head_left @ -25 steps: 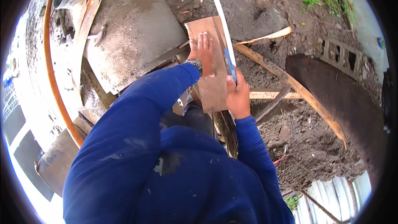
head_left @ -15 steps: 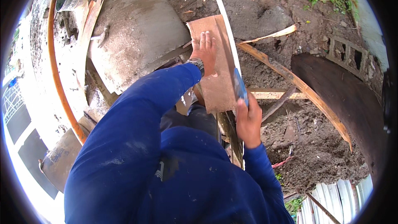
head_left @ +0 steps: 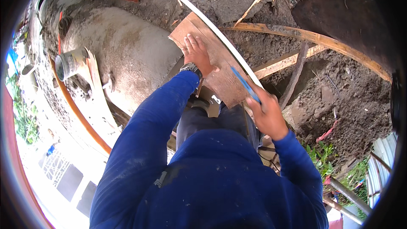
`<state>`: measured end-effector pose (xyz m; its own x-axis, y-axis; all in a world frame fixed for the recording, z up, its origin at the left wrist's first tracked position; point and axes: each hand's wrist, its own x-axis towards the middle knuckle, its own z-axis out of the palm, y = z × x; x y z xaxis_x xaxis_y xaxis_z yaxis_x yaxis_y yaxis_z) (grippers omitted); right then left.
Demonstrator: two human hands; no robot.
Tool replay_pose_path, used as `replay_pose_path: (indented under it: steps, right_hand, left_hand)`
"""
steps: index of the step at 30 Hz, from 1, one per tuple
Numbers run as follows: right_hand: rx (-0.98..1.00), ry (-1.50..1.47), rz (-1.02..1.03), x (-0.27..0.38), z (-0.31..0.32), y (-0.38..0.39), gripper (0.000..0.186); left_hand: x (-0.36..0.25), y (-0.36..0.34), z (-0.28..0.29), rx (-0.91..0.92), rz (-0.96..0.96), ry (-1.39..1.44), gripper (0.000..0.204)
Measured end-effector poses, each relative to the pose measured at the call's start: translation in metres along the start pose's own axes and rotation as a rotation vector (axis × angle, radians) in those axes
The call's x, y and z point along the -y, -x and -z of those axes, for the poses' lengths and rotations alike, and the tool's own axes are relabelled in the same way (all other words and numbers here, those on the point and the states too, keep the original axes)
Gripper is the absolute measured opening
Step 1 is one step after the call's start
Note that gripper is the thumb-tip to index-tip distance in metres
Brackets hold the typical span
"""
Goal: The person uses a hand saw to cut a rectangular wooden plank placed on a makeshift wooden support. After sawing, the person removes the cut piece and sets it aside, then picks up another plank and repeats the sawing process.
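My left hand (head_left: 197, 55) lies flat on a brown board (head_left: 229, 85), fingers stretched toward its far end. A wristwatch (head_left: 191, 68) sits on that wrist. My right hand (head_left: 268, 112) is closed around the near end of a slim blue tool (head_left: 245, 84), whose exact kind I cannot make out. The tool slants across the board's right part, its tip pointing away from me. Along the board's right edge runs a long white strip (head_left: 207, 22).
To the left are a grey concrete slab (head_left: 131, 51), a bucket (head_left: 72, 64) and a curved orange pole (head_left: 80, 116). On the right, a timber plank (head_left: 322, 39), a crossing plank (head_left: 292, 61) and a dark sheet (head_left: 339, 29) lie on rough soil.
The view has turned, so the board and white strip now slant more. The blue tool has shifted from the board's right edge onto its face. My left hand stays flat on the board.
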<state>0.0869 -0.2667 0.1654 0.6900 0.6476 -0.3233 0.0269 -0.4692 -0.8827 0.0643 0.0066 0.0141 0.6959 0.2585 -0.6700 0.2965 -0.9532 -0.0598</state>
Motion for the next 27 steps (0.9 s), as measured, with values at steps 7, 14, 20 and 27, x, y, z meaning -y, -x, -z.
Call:
replay_pose_path:
  steps: [7, 14, 20, 27]
  right_hand:
    - [-0.056, -0.132, -0.116, 0.003, -0.035, -0.032, 0.039]
    - [-0.196, -0.083, 0.008, -0.051, -0.123, -0.165, 0.043]
    - [-0.149, -0.110, 0.082, -0.027, -0.106, -0.169, 0.042]
    - [-0.090, -0.124, 0.033, -0.026, -0.033, -0.027, 0.049]
  left_hand:
    - [0.005, 0.002, -0.007, 0.027, 0.005, -0.037, 0.147]
    - [0.037, -0.032, -0.045, -0.041, -0.066, -0.144, 0.113]
    - [0.039, -0.037, -0.042, 0.039, -0.099, -0.216, 0.110]
    - [0.016, -0.016, -0.017, -0.036, 0.017, -0.024, 0.155]
